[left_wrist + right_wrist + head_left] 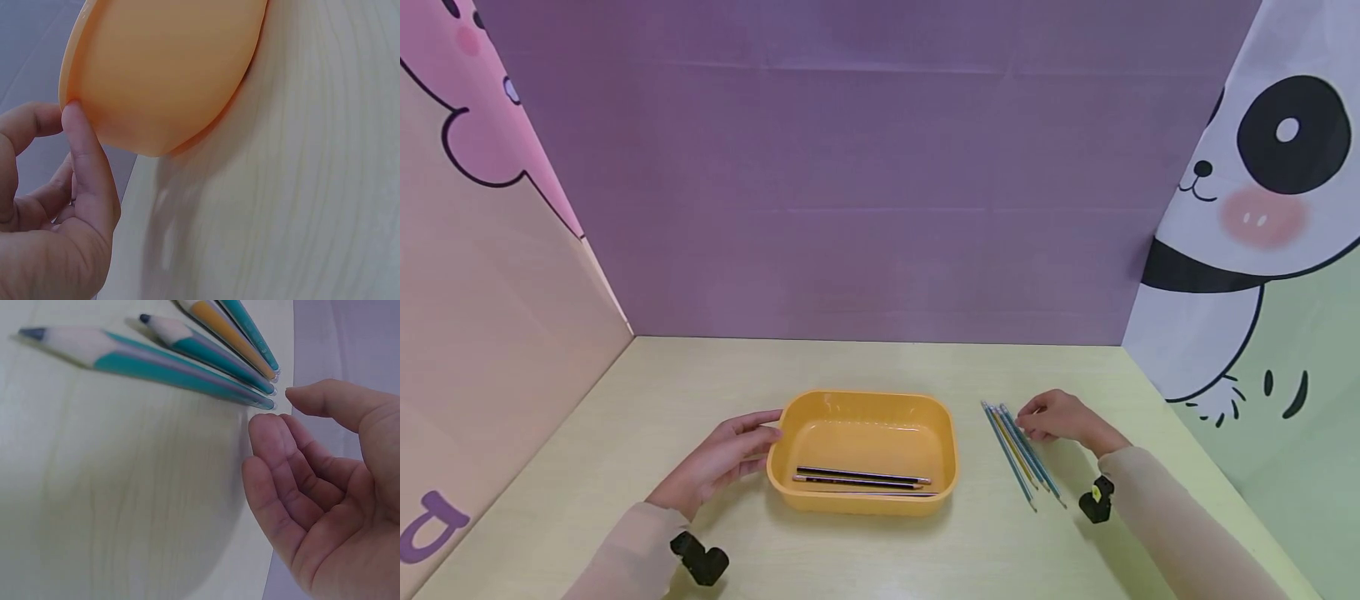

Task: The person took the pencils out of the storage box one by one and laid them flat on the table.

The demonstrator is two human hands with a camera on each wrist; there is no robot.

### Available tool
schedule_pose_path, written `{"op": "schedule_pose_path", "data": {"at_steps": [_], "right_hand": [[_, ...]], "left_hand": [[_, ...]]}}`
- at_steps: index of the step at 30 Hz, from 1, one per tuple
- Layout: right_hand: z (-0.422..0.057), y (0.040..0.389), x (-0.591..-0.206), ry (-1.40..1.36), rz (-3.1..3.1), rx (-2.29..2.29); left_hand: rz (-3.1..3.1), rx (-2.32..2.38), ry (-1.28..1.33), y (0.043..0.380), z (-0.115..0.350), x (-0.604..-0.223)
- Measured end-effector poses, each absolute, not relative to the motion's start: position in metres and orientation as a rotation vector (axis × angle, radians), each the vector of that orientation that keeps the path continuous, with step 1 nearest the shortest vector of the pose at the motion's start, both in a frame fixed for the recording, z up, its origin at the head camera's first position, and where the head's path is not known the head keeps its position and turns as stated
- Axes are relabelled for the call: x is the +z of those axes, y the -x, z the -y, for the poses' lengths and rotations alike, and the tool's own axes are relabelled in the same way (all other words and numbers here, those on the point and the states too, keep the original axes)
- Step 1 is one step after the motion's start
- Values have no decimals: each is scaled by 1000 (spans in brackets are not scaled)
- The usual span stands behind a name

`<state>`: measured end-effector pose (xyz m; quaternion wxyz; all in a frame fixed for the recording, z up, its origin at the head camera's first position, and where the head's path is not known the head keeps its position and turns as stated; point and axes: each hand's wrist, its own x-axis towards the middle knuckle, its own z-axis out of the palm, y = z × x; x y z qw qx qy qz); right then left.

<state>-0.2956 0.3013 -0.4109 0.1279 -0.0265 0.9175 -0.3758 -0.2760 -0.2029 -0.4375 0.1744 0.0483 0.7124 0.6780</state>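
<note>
A yellow plastic tray (pixel 872 437) sits on the table, with several dark pencils (pixel 861 478) lying along its near side. My left hand (pixel 730 454) pinches the tray's left rim; in the left wrist view the thumb (pixel 87 150) presses the outer wall and a finger meets the rim. To the right of the tray lies a loose row of teal pencils (pixel 181 378) with a yellow pencil (pixel 228 334) among them. Beside their far ends is my right hand (pixel 1063 417), fingers loosely bent and thumb apart. In the right wrist view nothing is between them.
The pale wooden table (pixel 700 367) meets a purple wall (pixel 880 183) at the back. Side panels stand left and right, the right panel (pixel 1285 350) printed with a panda-like figure. Each wrist carries a small black device (pixel 1097 500).
</note>
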Motion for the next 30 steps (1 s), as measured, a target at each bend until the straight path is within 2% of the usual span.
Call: {"op": "schedule_pose_path", "data": {"at_steps": [14, 30], "right_hand": [[-295, 299, -396, 117, -2632, -1140], [-251, 312, -375, 272, -2632, -1146]], "left_hand": [[-2016, 1928, -126, 276, 202, -437], [-2019, 1927, -122, 276, 202, -438]]}}
